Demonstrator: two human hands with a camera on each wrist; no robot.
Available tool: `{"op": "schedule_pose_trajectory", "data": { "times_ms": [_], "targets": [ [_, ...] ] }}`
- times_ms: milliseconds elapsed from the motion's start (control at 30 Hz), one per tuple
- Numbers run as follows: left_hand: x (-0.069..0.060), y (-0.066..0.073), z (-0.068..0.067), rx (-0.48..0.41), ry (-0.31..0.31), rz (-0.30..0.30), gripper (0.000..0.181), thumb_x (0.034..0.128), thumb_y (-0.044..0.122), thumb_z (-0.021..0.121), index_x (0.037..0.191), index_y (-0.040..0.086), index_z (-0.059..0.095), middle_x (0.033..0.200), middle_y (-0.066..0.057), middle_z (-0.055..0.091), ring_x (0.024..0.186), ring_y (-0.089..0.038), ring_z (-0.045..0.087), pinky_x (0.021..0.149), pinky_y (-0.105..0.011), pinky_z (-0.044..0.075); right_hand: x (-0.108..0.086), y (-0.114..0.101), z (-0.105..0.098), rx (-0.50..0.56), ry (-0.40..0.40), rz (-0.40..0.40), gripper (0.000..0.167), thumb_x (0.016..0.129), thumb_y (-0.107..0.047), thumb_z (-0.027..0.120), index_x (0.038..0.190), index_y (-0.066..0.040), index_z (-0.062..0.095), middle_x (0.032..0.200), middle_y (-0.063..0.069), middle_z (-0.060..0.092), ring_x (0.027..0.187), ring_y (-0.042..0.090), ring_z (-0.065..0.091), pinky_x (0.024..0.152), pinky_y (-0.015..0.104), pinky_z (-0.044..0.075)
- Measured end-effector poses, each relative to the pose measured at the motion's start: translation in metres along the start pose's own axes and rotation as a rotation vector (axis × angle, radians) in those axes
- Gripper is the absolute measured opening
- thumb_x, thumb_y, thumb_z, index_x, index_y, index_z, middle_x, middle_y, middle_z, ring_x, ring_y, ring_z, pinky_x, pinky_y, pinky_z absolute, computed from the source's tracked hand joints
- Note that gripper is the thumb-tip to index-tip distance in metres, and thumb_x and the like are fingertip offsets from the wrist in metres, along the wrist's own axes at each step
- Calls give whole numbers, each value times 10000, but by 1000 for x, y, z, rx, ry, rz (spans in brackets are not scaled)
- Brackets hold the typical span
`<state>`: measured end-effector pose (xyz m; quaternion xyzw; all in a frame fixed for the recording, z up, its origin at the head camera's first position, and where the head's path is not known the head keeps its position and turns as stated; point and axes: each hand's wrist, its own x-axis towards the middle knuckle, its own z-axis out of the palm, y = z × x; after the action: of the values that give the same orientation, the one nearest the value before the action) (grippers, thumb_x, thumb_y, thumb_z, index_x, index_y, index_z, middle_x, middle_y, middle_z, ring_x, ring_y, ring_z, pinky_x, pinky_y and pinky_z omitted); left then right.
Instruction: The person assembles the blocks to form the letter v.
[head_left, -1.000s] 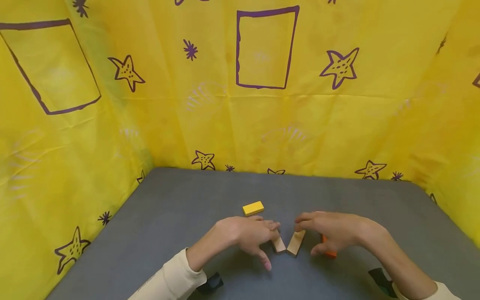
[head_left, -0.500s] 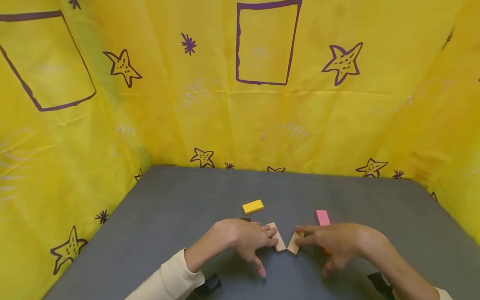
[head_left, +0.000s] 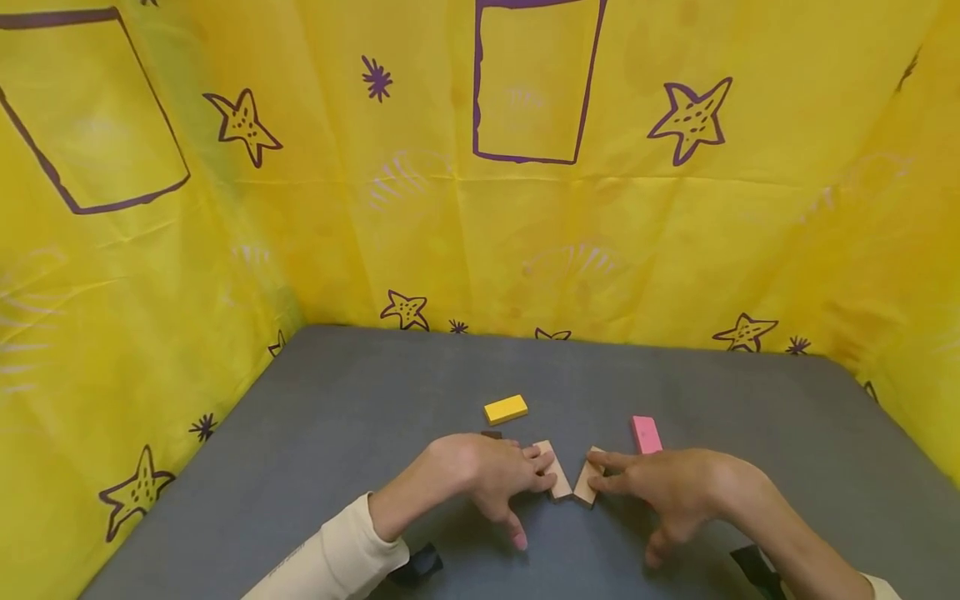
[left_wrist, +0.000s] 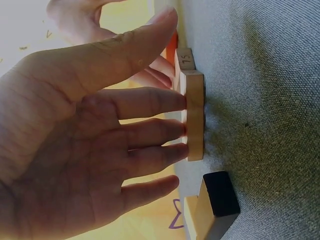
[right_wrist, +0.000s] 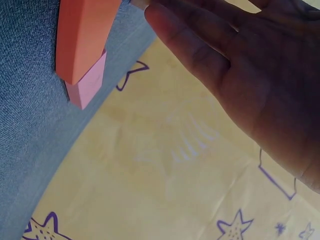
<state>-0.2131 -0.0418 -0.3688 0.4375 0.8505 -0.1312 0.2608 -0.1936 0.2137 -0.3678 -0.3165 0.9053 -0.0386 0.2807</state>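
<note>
Two plain wooden blocks lie flat in a V, their near ends meeting: a left block (head_left: 561, 487) and a right block (head_left: 584, 488). My left hand (head_left: 498, 477) rests its extended fingertips on the left block, thumb held away. In the left wrist view those fingers meet the broad face of that wooden block (left_wrist: 196, 120); a stamped block end (left_wrist: 185, 59) shows beyond it. My right hand (head_left: 671, 490) touches the right block with extended fingers, its thumb apart. Neither hand curls round a block. The right wrist view barely shows what those fingers touch.
A yellow block (head_left: 506, 409) lies farther back, and a dark block (head_left: 491, 434) peeks out behind the left hand. A pink block (head_left: 646, 434) sits beyond the right hand, with an orange block (right_wrist: 85, 40) beside it. Yellow patterned cloth (head_left: 525, 250) surrounds the grey table (head_left: 375, 383).
The right hand's fingers have spread and come down onto the right block, its thumb moving nearer me. The left fingers have spread over the left block. The pink block has become visible.
</note>
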Motion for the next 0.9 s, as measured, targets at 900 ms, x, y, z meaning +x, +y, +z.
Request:
{"op": "schedule_pose_trajectory", "data": {
  "times_ms": [900],
  "targets": [
    [-2,0,0,-35,-7,-12,886,907,640,701,1648,358,305,1772,67,157,1587,-322,337,1252,-462,369,-1,0,-3,-6,-3,-43,906,734,-314,952,1538,-276,535,1717,11,347,1325,110,593,980,291,544]
  ]
}}
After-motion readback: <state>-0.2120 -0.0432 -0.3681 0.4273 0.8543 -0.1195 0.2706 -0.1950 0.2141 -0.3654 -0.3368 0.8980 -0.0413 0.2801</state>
